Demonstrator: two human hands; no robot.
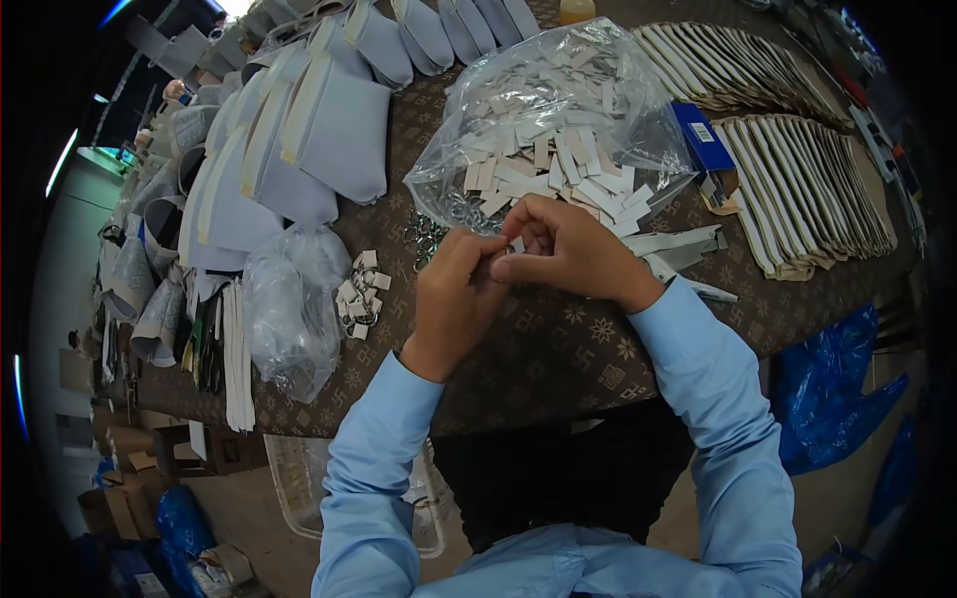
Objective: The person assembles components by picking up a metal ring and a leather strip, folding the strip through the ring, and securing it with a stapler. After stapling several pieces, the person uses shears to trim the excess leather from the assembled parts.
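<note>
My left hand [457, 294] and my right hand [563, 249] meet above the patterned brown tablecloth [558, 349], fingers pinched around something small, partly hidden, with a pale part and what looks like a metal ring. Just behind them lies a pile of metal rings [464, 211]. Beyond that, an open clear plastic bag [558, 70] holds many small white and beige strips [568, 169]. To the left sits a small heap of rings with pale tabs [361, 294]. Scissors [663, 267] lie right of my right hand, beside some white strips [678, 244].
Stacked grey-white pouches [339, 130] fill the left and back. A crumpled clear bag [294, 309] lies at left. Rows of folded white-and-brown strips [797, 194] and a blue box [701, 138] are at right. A blue plastic bag [832, 399] hangs below the table's right edge.
</note>
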